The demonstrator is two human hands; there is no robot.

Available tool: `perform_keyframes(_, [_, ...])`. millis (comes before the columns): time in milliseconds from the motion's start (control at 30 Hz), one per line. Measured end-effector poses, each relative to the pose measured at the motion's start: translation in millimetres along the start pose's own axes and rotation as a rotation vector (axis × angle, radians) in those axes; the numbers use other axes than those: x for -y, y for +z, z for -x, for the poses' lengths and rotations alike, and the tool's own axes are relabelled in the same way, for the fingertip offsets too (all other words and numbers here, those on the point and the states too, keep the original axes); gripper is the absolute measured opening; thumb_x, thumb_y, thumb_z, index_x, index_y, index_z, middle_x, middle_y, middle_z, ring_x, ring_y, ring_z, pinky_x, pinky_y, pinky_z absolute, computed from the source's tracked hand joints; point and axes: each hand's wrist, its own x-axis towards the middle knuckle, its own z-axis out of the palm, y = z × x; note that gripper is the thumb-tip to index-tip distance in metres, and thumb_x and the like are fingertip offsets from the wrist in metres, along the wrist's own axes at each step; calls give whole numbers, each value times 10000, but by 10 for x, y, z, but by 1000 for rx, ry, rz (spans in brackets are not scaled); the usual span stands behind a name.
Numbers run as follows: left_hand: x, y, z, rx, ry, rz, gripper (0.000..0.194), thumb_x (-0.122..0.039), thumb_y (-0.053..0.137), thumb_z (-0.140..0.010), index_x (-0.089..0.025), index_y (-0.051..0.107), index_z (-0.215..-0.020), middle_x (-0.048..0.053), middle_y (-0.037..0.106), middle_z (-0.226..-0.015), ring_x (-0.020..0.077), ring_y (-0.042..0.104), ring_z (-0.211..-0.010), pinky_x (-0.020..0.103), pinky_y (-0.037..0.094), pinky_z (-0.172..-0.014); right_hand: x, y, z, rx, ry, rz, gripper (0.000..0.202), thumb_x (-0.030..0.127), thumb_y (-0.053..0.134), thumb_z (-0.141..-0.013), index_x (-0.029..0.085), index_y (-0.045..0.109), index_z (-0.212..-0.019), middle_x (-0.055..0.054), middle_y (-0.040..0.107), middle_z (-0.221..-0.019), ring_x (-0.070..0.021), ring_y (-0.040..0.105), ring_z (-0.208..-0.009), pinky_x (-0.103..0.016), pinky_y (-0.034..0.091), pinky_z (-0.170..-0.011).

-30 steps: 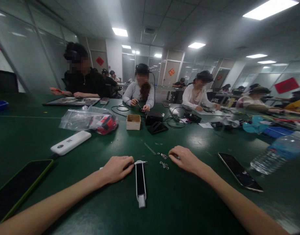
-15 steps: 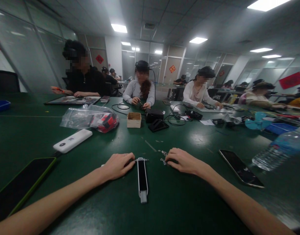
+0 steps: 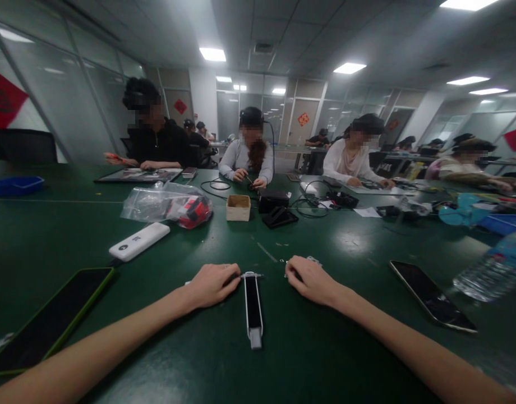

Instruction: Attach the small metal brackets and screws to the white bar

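Observation:
My left hand rests on the green table with thumb and fingers pinched together. They close on a thin grey rod that crosses the far end of a long, narrow device. This device has a black face, a white frame and a silver block at its near end. A pale piece pokes out behind the left wrist. To the right, my right hand lies with curled fingers over small shiny ring-like parts. More small metal bits show beyond its knuckles. What its fingertips grip is hidden.
On the left lie a green-edged phone and a white power bank. Farther back are a plastic bag, a small box and a black stand. A phone and water bottle lie right. Several people sit opposite.
The whole view has shifted, so everything appears farther right. My right hand has moved over the small parts, covering most of them, and some now show beyond it. My left hand keeps its pinch.

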Motion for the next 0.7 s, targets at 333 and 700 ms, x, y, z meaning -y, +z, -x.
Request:
perform_keyframes(333, [0,15,18,-32,25,-11,187,-315,360,-948,-213,515,-963,8,636,-829,163,610,-716,245,398,-616,299,333,-275,-189,-61,-92,137,156,439,-918,151,576,-906,-70,610,-877,-172,572,-796,-313,493,-714])
perform_keyframes(700, [-5,13,-2,-12,17,-35,197,-323,360,-940,-212,521,-970,10,631,-813,161,598,-692,243,400,-608,284,381,-245,-261,-210,-151,118,114,502,-861,141,611,-896,-75,645,-865,-180,589,-801,-325,496,-729])
